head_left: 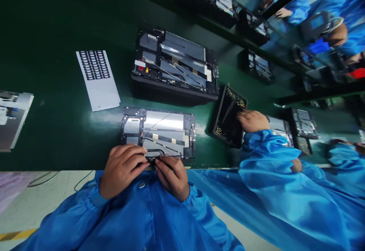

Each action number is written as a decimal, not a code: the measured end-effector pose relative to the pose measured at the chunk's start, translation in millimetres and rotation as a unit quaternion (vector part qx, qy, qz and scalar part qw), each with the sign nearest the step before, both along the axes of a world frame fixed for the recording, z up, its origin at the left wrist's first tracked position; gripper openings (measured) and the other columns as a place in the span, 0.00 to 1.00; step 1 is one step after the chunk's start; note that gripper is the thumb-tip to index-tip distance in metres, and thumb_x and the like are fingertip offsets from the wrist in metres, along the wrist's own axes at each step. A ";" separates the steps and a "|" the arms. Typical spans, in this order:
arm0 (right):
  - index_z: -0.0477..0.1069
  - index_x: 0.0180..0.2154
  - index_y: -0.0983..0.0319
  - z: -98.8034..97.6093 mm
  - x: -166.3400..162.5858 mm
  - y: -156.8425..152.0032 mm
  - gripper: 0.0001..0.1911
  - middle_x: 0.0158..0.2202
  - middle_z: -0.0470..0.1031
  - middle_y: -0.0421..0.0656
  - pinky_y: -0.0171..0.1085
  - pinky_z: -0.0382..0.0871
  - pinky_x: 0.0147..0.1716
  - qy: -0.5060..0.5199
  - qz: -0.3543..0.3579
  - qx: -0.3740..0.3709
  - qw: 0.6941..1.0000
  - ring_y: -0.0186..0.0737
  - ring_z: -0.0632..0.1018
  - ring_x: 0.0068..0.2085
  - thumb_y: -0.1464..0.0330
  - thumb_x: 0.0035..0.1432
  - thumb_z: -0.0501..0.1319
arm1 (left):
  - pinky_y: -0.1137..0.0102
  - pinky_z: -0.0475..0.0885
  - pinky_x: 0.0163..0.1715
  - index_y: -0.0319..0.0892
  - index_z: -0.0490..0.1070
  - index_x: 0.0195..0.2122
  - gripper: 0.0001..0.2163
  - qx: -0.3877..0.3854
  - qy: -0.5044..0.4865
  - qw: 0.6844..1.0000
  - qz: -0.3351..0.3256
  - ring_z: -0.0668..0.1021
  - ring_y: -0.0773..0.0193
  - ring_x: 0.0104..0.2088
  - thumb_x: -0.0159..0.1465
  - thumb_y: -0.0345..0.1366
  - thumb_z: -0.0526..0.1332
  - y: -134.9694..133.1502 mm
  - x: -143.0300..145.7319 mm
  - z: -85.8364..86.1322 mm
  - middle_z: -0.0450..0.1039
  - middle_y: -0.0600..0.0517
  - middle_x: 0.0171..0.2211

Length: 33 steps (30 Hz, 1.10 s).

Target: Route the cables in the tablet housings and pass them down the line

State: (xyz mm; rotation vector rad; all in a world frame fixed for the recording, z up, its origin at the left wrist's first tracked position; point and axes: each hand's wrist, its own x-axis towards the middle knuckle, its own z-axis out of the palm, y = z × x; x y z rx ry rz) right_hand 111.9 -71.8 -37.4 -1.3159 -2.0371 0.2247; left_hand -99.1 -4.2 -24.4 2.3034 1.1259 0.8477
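Note:
An opened tablet (162, 123) lies flat on the green table near its front edge, its silver battery area and flat cables showing. My left hand (125, 167) is closed at the near edge of it, thumb and fingers pinched together. Close beside it, my right hand (173, 173) pinches at the same edge. Between the fingertips sits a small black part (151, 159) with tiny white marks, and a black cable (155, 151) curves just above it. My fingers hide part of what they grip. A thin wire arcs over the tablet's battery.
Beyond the tablet stands a stack of opened tablets (182, 66) on a black block. A label sheet (99, 87) lies left of it. At right, a co-worker's hand (253, 121) reaches into a black tray (218, 108) with small gold-coloured pieces. A metallic panel (17, 125) lies far left.

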 end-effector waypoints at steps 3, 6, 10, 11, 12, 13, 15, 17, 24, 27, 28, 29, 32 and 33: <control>0.71 0.58 0.64 2.6 0.6 1.6 0.24 0.45 0.78 0.52 0.41 0.78 0.41 -0.036 0.004 0.006 0.999 0.44 0.79 0.45 0.76 0.61 0.66 | 0.62 0.67 0.48 0.46 0.73 0.38 0.02 0.002 0.005 1.000 0.001 0.80 0.60 0.46 0.66 0.36 0.66 1.0 0.5 0.8 0.81 0.54 0.44; 0.69 0.61 0.64 5.6 0.5 3.8 0.26 0.46 0.78 0.52 0.41 0.78 0.40 -0.049 0.013 0.001 0.999 0.44 0.79 0.44 0.75 0.61 0.65 | 0.62 0.68 0.48 0.46 0.72 0.37 0.02 -0.005 -0.002 1.000 0.000 0.80 0.60 0.46 0.66 0.33 0.65 1.9 2.3 1.9 0.81 0.54 0.45; 0.70 0.60 0.61 7.6 -2.2 2.9 0.25 0.46 0.76 0.52 0.42 0.79 0.40 -0.070 0.022 0.004 0.997 0.45 0.78 0.44 0.72 0.61 0.66 | 0.60 0.69 0.50 0.46 0.69 0.39 0.04 -0.037 -0.040 0.999 -0.002 0.79 0.59 0.49 0.65 0.30 0.61 -2.6 -0.3 9.5 0.80 0.51 0.48; 0.71 0.60 0.60 8.3 -3.0 1.9 0.24 0.46 0.76 0.51 0.42 0.79 0.40 -0.077 0.018 0.010 0.997 0.45 0.78 0.43 0.71 0.62 0.65 | 0.60 0.69 0.51 0.46 0.69 0.40 0.05 -0.047 -0.052 0.998 -0.004 0.79 0.59 0.51 0.65 0.30 0.61 -3.8 -3.7 13.8 0.79 0.50 0.49; 0.72 0.59 0.59 9.6 -3.6 0.9 0.23 0.46 0.76 0.51 0.42 0.79 0.40 -0.082 0.013 0.015 0.996 0.45 0.78 0.42 0.71 0.62 0.65 | 0.60 0.70 0.53 0.46 0.69 0.41 0.05 -0.055 -0.062 0.997 -0.005 0.78 0.59 0.52 0.65 0.29 0.60 -3.9 -8.5 18.9 0.78 0.49 0.50; 0.72 0.58 0.59 11.7 -4.0 0.5 0.22 0.45 0.76 0.50 0.43 0.79 0.39 -0.084 0.009 0.016 0.996 0.44 0.78 0.42 0.70 0.63 0.64 | 0.61 0.71 0.53 0.46 0.69 0.43 0.06 -0.060 -0.068 0.996 -0.004 0.77 0.59 0.53 0.66 0.29 0.60 -2.2 -14.9 24.6 0.78 0.48 0.51; 0.72 0.58 0.59 19.4 -4.3 3.7 0.20 0.44 0.76 0.51 0.43 0.79 0.37 -0.083 0.018 -0.005 0.996 0.45 0.77 0.41 0.69 0.65 0.62 | 0.63 0.71 0.54 0.46 0.70 0.45 0.07 -0.054 -0.059 0.997 0.007 0.77 0.61 0.54 0.67 0.29 0.59 9.8 -30.9 35.7 0.77 0.48 0.52; 0.72 0.57 0.61 32.4 -5.5 15.9 0.18 0.45 0.76 0.51 0.44 0.79 0.38 -0.077 0.049 -0.037 0.995 0.46 0.77 0.42 0.68 0.67 0.60 | 0.63 0.72 0.54 0.46 0.71 0.45 0.07 -0.017 -0.026 0.999 0.043 0.77 0.61 0.52 0.69 0.29 0.57 36.5 -48.8 42.6 0.77 0.49 0.50; 0.71 0.48 0.61 78.3 -51.0 127.2 0.09 0.45 0.76 0.49 0.44 0.76 0.44 -0.091 0.193 -0.037 0.976 0.45 0.76 0.45 0.69 0.70 0.55 | 0.47 0.53 0.69 0.38 0.57 0.67 0.27 -0.023 0.143 0.981 0.131 0.62 0.48 0.69 0.69 0.41 0.57 163.0 -89.8 15.6 0.62 0.39 0.67; 0.70 0.44 0.61 72.4 -82.3 174.0 0.05 0.42 0.74 0.47 0.41 0.74 0.45 -0.074 0.223 -0.066 0.970 0.43 0.75 0.44 0.72 0.69 0.55 | 0.48 0.55 0.68 0.37 0.55 0.68 0.33 -0.044 0.154 0.980 0.121 0.66 0.47 0.67 0.65 0.42 0.61 165.3 -102.5 4.3 0.64 0.38 0.66; 0.69 0.43 0.61 67.7 -92.1 186.5 0.04 0.42 0.74 0.47 0.40 0.74 0.45 -0.071 0.225 -0.078 0.969 0.42 0.75 0.44 0.73 0.68 0.56 | 0.49 0.56 0.68 0.38 0.55 0.68 0.33 -0.046 0.154 0.980 0.119 0.66 0.48 0.67 0.64 0.42 0.62 159.0 -106.6 2.4 0.64 0.39 0.66; 0.69 0.43 0.61 62.3 -101.3 197.5 0.04 0.42 0.73 0.46 0.39 0.74 0.44 -0.072 0.226 -0.089 0.967 0.41 0.75 0.43 0.74 0.67 0.58 | 0.50 0.56 0.68 0.38 0.54 0.69 0.33 -0.048 0.153 0.980 0.118 0.66 0.49 0.67 0.65 0.43 0.61 151.4 -110.2 1.2 0.64 0.40 0.66; 0.70 0.41 0.62 45.7 -125.6 224.4 0.05 0.41 0.73 0.45 0.38 0.72 0.44 -0.106 0.217 -0.108 0.964 0.40 0.75 0.41 0.76 0.64 0.61 | 0.51 0.55 0.69 0.39 0.52 0.69 0.34 -0.053 0.146 0.980 0.124 0.64 0.52 0.68 0.66 0.45 0.60 132.6 -116.5 -1.1 0.62 0.40 0.67; 0.70 0.41 0.63 40.5 -132.5 231.8 0.05 0.41 0.73 0.45 0.38 0.72 0.44 -0.121 0.210 -0.112 0.964 0.40 0.75 0.42 0.76 0.64 0.61 | 0.51 0.55 0.69 0.39 0.51 0.70 0.34 -0.054 0.143 0.980 0.126 0.64 0.52 0.68 0.66 0.45 0.60 129.7 -117.0 -1.9 0.61 0.40 0.68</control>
